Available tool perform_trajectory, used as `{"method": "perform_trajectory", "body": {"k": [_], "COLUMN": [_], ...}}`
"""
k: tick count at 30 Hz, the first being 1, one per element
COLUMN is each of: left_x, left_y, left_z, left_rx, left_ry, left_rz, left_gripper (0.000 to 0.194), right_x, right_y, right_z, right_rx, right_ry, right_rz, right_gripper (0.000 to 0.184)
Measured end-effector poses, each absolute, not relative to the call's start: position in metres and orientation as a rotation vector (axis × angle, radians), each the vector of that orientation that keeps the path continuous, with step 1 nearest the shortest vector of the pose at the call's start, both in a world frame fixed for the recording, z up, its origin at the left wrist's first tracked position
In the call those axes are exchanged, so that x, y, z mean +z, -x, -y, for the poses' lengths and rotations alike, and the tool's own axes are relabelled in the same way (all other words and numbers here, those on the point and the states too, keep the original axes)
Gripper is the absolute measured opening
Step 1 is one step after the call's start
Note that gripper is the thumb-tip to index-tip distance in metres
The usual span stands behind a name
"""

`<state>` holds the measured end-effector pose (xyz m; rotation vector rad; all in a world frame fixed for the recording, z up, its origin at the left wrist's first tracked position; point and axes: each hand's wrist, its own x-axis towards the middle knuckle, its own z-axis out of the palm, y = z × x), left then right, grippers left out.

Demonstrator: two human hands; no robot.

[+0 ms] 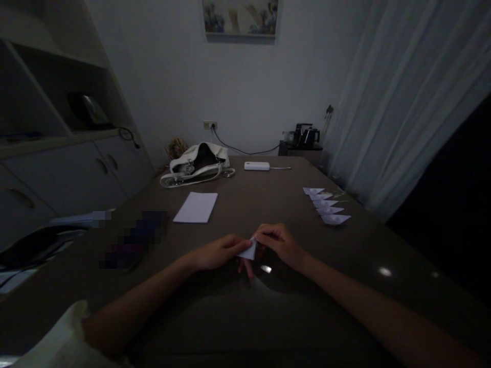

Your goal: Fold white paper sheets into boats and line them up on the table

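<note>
A small piece of folded white paper (pixel 249 251) is held between my two hands, just above the dark table. My left hand (pixel 220 250) pinches it from the left, thumb on top and fingers beneath. At its upper right edge, my right hand (pixel 279 242) grips the paper between thumb and fingers. Part of the paper is hidden behind the fingers. Several folded paper boats (pixel 329 207) stand in a row at the right side of the table. A stack of white paper sheets (pixel 196 207) lies flat beyond my left hand.
A white handbag (pixel 199 162) sits at the table's far left. Near the far edge lies a white power strip or similar device (pixel 257 166) with a short cable. A blurred-out dark object (pixel 136 240) is at left. Kettles (pixel 308 136) stand past the table; a sheer curtain (pixel 387 92) hangs right.
</note>
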<state>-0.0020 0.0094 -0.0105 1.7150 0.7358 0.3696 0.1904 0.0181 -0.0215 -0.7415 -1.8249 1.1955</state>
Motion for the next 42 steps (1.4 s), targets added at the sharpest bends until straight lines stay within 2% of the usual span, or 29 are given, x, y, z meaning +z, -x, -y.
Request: {"method": "perform_trajectory", "body": {"k": [11,17,21,32,42], "left_x": [-0.019,-0.019,-0.019,-0.018,-0.023], "left_y": [-0.001,0.002,0.005,0.007,0.005], "left_z": [-0.01,-0.013,-0.016,-0.018,-0.015], "left_rx": [0.47,0.451,0.444,0.419,0.428], "left_ry": [-1.693,-1.661,-1.625,-1.639,-1.7], "left_rz": [-0.753,-0.743,-0.739,-0.726,-0.715], "left_gripper": [0.055,0.062,0.06,0.052,0.054], "right_x": [-0.032,-0.027,-0.025,-0.024,-0.024], "right_y": [-0.185,-0.19,-0.194,-0.191,-0.19], "right_z": [-0.021,-0.023,-0.027,-0.025,-0.025], "right_rx": [1.354,1.268,1.218,1.22,1.279], "right_ry": [0.808,0.821,0.878,0.868,0.799], "right_rz": [1.712,1.702,1.661,1.667,1.724], "right_gripper": [0.028,0.022,0.019,0.02,0.028]}}
